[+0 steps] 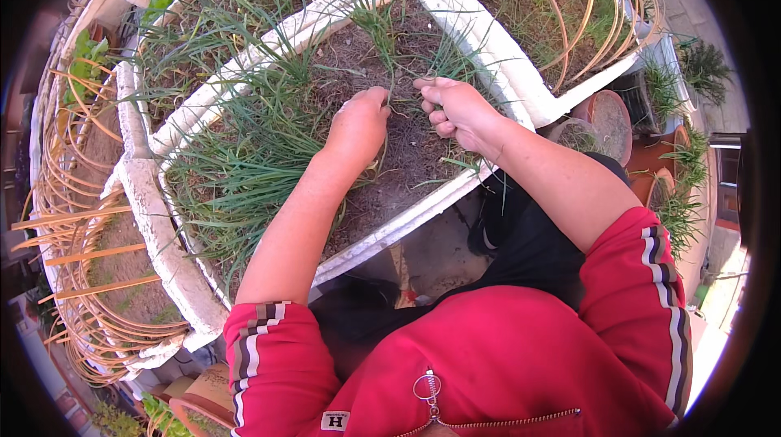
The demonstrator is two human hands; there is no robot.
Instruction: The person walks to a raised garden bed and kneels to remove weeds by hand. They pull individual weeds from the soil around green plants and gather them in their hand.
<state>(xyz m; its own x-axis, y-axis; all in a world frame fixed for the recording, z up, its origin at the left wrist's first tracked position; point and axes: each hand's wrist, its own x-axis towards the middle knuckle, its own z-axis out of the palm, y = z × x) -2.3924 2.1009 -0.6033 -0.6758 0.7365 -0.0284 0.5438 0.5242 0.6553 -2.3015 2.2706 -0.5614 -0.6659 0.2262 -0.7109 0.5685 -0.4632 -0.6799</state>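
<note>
My left hand (360, 123) is over the bare soil of a white foam planter box (390, 249), its fingers curled together. A thin green blade (390, 80) runs down to its fingertips. Level with it on the right, my right hand (454, 109) has thumb and forefinger drawn together and the other fingers curled. Thin strands lie by those fingertips, too fine to tell whether they are held. Long green onion-like leaves (262, 156) lean out from the box's left side. An upright tuft of the same leaves (378, 28) stands just beyond my hands.
More foam boxes adjoin this one, one with leafy plants (219, 28) behind. Bent bamboo hoops (589, 16) arch over the far right box, and more hoops (91, 290) line the left. Clay pots (610, 123) stand on the right. My knees are close to the near rim.
</note>
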